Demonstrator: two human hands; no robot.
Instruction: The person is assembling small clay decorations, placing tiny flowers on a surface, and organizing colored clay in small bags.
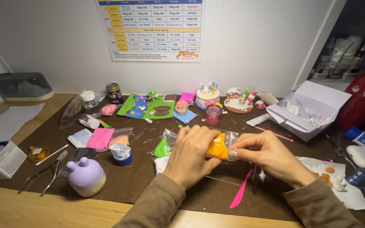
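Observation:
Both of my hands meet over the middle of the brown desk mat (148,177). My left hand (191,154) and my right hand (271,156) grip a small clear plastic bag (229,141) with a lump of orange clay (217,150) inside it. The right fingers pinch the bag's right end; the left fingers close over its left side. A bag of green clay (162,148) lies just left of my left hand. Below the hands, a pink plastic sculpting tool (241,190) rests on a clear sheet.
Clay models stand at the back: a green scene (142,107), a cake (208,96), a snowy house (239,101). A purple rabbit-shaped container (86,175), metal pliers (43,171) and pink clay packet (100,138) lie left. An open white box (309,109) and paper with orange clay bits (330,175) sit right.

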